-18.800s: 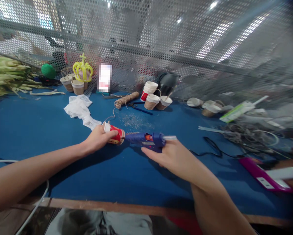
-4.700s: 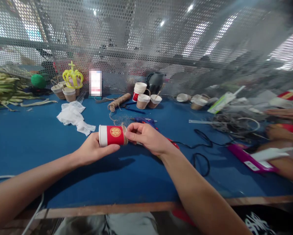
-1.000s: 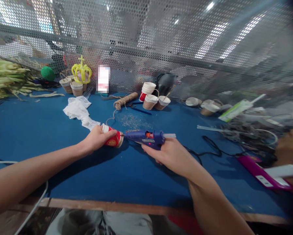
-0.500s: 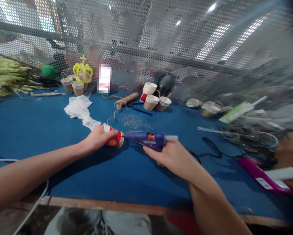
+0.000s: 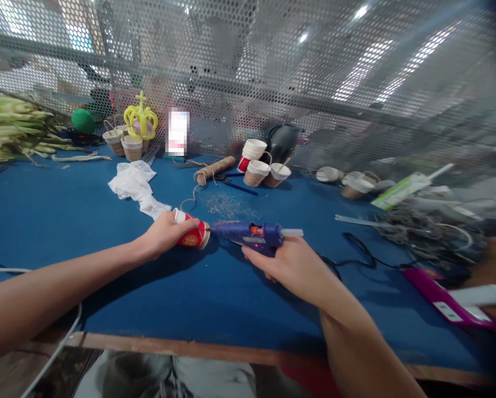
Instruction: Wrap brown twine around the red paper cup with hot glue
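Cup count first: one red-and-white cup [image 5: 193, 236] is being worked on, lying on its side just above the worktop [image 5: 231, 309], rim to the left, the other end ringed with twine. One blue glue gun [image 5: 250, 235] faces that ringed end, a single clear glue stick [image 5: 293, 232] jutting from its back and one small red light lit on its side. Behind them lies one roll of twine [image 5: 219, 168], a loose strand trailing down toward the cup. Two wrapped cups [image 5: 256, 173] stand side by side near the roll, with one stack of white cups [image 5: 254, 149] behind; how many are nested in it I cannot tell. At least two more wrapped cups [image 5: 132, 147] sit by one yellow crown [image 5: 140, 121], and one green ball [image 5: 83, 120] rests to the left of them. One crumpled white cloth [image 5: 132, 181] lies just behind the left wrist.

The left hand [image 5: 165, 235] is narrow, its fingers curled round the cup and its thumb pressed along the side. The right hand [image 5: 289, 260] is wrapped about the gun's grip, thumb forward. Whether the nozzle touches the twine or stops just short, I cannot tell.
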